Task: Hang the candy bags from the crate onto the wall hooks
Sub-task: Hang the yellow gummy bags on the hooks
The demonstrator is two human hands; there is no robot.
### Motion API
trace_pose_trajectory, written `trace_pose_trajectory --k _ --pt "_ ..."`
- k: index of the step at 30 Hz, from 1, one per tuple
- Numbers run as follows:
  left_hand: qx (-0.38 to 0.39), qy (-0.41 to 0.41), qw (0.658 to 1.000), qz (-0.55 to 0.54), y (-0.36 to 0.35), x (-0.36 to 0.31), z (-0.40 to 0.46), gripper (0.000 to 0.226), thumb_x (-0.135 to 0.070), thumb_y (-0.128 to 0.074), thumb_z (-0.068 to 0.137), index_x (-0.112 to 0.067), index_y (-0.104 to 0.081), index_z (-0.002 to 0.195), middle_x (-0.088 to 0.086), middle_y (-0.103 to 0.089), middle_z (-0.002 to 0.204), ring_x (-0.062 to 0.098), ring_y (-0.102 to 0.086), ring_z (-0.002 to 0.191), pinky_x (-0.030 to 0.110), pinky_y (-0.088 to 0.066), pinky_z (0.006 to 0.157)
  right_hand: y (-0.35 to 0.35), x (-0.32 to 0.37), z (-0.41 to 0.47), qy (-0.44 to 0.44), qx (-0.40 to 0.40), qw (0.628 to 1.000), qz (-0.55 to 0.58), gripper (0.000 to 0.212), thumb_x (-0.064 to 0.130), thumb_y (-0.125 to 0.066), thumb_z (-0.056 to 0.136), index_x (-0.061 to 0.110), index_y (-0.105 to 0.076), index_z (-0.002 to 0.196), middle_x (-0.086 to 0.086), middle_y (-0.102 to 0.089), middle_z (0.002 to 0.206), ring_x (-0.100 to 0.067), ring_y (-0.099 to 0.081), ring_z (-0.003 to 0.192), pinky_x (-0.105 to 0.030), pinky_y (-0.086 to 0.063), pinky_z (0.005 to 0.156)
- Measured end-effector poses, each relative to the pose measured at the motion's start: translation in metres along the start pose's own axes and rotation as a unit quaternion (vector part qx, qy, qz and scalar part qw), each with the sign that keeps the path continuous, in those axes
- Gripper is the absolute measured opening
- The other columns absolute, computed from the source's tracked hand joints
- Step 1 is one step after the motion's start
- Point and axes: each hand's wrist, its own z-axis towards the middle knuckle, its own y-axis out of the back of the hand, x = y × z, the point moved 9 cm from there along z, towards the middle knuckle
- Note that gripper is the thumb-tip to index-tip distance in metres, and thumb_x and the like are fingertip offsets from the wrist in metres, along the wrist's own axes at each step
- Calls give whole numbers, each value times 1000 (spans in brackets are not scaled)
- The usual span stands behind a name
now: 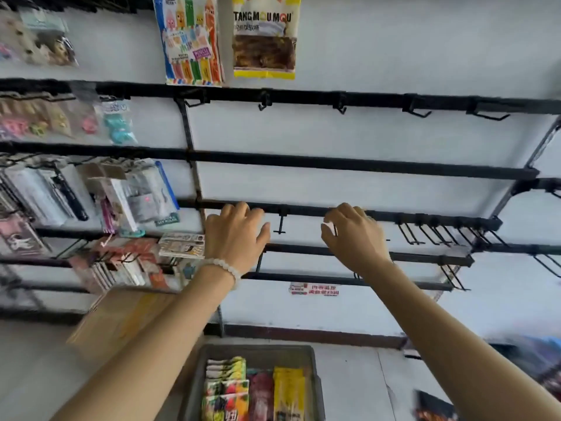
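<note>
A grey crate (315, 387) at the bottom centre holds several candy bags (226, 387), green-yellow, red and yellow ones. Two candy bags hang on the top rail: a colourful crayon-print bag (189, 41) and a yellow-white bag (264, 38). Both my hands are raised to a lower black rail (306, 211). My left hand (235, 235), with a white bead bracelet, rests its fingers on the rail and holds nothing. My right hand (353, 235) has thumb and fingers pinched around a black wall hook (335, 230). Another empty hook (280, 223) hangs between my hands.
Empty hooks (419, 109) line the upper rail, and several more (440, 233) cluster to the right of my right hand. Packed stationery displays (91, 192) fill the left racks. A cardboard box (121, 317) stands left of the crate.
</note>
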Motion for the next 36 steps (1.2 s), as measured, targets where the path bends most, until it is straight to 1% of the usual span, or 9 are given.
trace_pose_trajectory --k 6,10,13,15,20,22,26,32,36 --pt "75 26 997 3 -21 -32 -73 29 -38 -48 87 -17 -65 98 6 -64 90 28 -58 82 35 -43 61 -26 -13 -74 -22 68 997 12 24 31 -47 92 17 -63 104 0 -61 112 -23 -55 104 -33 -43 74" --pt "122 27 992 -1 -43 -45 -106 36 -42 -42 89 -18 -63 106 3 -65 99 24 -59 87 33 -44 65 -48 -13 -113 -30 112 993 22 26 31 -47 92 15 -63 105 -2 -61 110 -25 -56 101 -35 -45 78" --pt "150 28 988 -10 -60 -47 -128 36 -42 -43 89 -19 -64 106 3 -65 99 24 -58 88 35 -47 66 -65 -14 -136 -47 143 988 14 29 33 -46 92 16 -61 110 -2 -60 114 -25 -54 107 -35 -44 83" --pt "175 24 984 -9 -72 -48 -142 38 -43 -40 90 -20 -62 110 2 -64 103 24 -58 91 35 -48 68 -76 -14 -150 -58 161 985 7 32 35 -44 93 18 -60 114 -1 -59 119 -23 -53 110 -35 -43 85" --pt "234 30 971 -31 -101 -34 -185 39 -45 -36 92 -23 -58 115 0 -61 110 21 -55 99 33 -45 73 -109 -4 -188 -93 204 975 2 30 33 -44 93 17 -61 112 0 -61 115 -23 -55 104 -34 -44 82" --pt "262 37 964 -34 -116 -25 -206 39 -45 -35 93 -23 -57 116 -1 -60 112 20 -54 100 33 -44 74 -127 2 -206 -104 226 969 2 29 33 -43 93 16 -61 109 -1 -61 113 -23 -56 104 -34 -44 82" --pt "313 43 949 -9 -143 -10 -250 39 -47 -34 93 -26 -58 114 -2 -61 110 20 -54 101 35 -43 79 -163 10 -248 -131 288 949 14 31 33 -41 94 17 -56 116 -2 -59 118 -24 -52 110 -35 -42 86" --pt "388 65 919 -25 -198 -5 -301 40 -45 -34 93 -24 -54 121 1 -58 120 23 -52 105 35 -45 76 -210 0 -290 -156 345 925 14 35 34 -40 94 16 -53 121 -2 -58 121 -23 -53 109 -35 -42 85" --pt "419 82 904 -16 -234 -8 -316 37 -45 -36 92 -24 -56 116 1 -59 116 23 -55 100 35 -49 76 -247 -19 -300 -155 374 914 21 32 35 -40 95 18 -57 115 -1 -59 120 -22 -54 108 -34 -43 85"
